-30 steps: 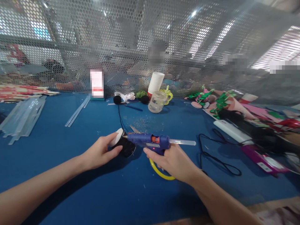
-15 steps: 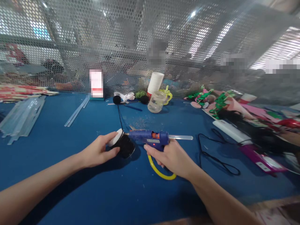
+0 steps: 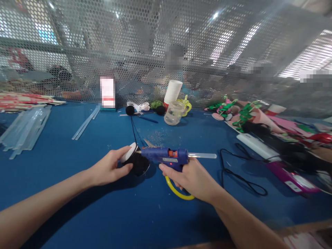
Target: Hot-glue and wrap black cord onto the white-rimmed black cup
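My left hand (image 3: 111,167) grips a small cup (image 3: 141,165) lying tilted on its side, its wall covered in black yarn and its end white. From it a black yarn strand (image 3: 134,128) runs back to a black ball of yarn (image 3: 130,110). My right hand (image 3: 190,178) is closed around a blue hot glue gun (image 3: 155,154); the nozzle meets the cup near the white end. A clear glue stick (image 3: 204,155) protrudes from the gun's rear. Under the gun, a yellow loop (image 3: 178,194) and a pointed metal tip (image 3: 147,142) look like scissors, partly hidden.
Glue sticks (image 3: 27,129) lie at left beside red-and-white sticks (image 3: 28,100). At the back stand a phone (image 3: 107,91), stacked paper cups (image 3: 173,90) and a clear jar (image 3: 173,114). A power strip (image 3: 293,176), black cord (image 3: 242,185) and craft flowers (image 3: 245,116) occupy the right.
The glue gun has shifted slightly down and right, its nozzle still at the cup. The metal tip behind it shows more clearly. My left hand's grip is unchanged.
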### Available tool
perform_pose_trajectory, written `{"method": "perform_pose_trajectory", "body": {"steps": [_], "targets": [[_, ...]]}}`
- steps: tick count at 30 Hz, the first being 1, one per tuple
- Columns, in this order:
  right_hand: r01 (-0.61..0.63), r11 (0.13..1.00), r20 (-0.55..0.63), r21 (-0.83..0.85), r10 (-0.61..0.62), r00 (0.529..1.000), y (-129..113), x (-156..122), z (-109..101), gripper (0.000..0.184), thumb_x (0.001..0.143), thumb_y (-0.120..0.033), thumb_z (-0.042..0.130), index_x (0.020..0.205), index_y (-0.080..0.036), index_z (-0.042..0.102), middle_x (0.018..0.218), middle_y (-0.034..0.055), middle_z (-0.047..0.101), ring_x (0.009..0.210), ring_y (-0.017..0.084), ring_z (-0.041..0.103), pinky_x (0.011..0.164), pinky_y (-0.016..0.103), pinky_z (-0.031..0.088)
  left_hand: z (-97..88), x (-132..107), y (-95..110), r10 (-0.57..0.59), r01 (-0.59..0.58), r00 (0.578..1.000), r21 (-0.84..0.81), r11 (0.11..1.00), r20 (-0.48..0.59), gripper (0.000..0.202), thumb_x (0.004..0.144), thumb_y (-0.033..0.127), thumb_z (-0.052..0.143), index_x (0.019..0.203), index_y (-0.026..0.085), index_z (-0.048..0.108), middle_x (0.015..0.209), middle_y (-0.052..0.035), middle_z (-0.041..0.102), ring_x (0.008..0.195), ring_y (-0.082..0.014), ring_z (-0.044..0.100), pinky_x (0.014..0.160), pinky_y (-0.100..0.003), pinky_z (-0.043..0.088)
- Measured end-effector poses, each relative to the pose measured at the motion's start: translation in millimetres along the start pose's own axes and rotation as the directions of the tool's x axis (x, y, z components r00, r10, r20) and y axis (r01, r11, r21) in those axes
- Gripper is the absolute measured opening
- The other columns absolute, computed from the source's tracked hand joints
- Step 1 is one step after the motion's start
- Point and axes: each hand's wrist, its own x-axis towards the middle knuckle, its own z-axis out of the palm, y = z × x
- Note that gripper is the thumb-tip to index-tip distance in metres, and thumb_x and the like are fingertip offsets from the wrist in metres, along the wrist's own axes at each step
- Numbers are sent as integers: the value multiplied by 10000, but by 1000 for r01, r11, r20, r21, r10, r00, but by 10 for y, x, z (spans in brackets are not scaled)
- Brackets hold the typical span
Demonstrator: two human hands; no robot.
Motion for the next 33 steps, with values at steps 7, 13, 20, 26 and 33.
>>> {"method": "perform_pose_trajectory", "body": {"steps": [7,13,20,26,33], "targets": [[47,999,-29,-17,-48,998,2,-12,14,273,736,-370,458,590,-165,565,368,-33,457,360,103,446,389,217,376,-6,-3,6,12,-12,1000,-1,1000,13,232,774,235,411,967,114,453,736,-2,535,635,-119,465,572,-201,378],[73,995,-32,-64,-76,997,-3,-24,22,270,737,-363,453,579,-173,563,394,-27,477,409,117,479,417,221,385,8,-1,-5,10,-10,1000,7,1000,2,243,771,236,411,978,113,447,762,-10,551,655,-126,479,573,-202,381],[202,975,-31,-98,-206,978,9,-34,106,202,730,-324,465,625,-180,560,505,-9,550,452,118,503,458,220,401,3,-7,-11,9,-8,999,30,1000,-35,255,755,271,434,950,113,475,730,-7,548,641,-125,477,565,-203,386],[211,972,-48,-99,-216,975,1,-23,96,177,722,-310,481,644,-170,555,508,-12,540,453,110,489,474,224,406,4,-8,-13,2,-2,1000,5,1000,-31,295,753,286,436,988,110,465,709,-4,546,618,-121,469,566,-209,392],[55,996,-15,68,-54,998,14,13,-4,269,754,-336,449,561,-166,529,379,-36,469,345,90,431,377,211,381,12,-6,0,-4,4,1000,-3,1000,3,236,768,252,411,948,107,456,722,-4,536,625,-118,467,563,-204,381]]}}
